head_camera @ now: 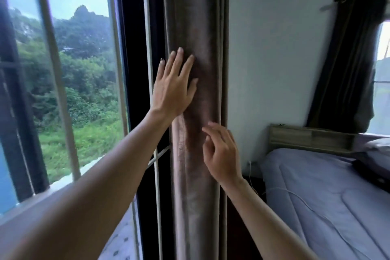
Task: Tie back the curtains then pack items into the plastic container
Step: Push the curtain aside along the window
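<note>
A brown curtain (198,27) hangs gathered in a narrow column between the window and the white wall. My left hand (173,88) lies flat on its left side with straight fingers spread upward. Lower down, my right hand (221,154) hovers at the curtain's right edge, its fingers loosely bent and holding nothing. No tie-back or plastic container is in view.
A large window (63,69) with a dark frame fills the left, looking onto green hills. A bed (329,196) with a lilac cover and wooden headboard (306,137) stands at the right. A second dark curtain (348,65) hangs gathered at the far window. A white cable (299,196) runs across the bed.
</note>
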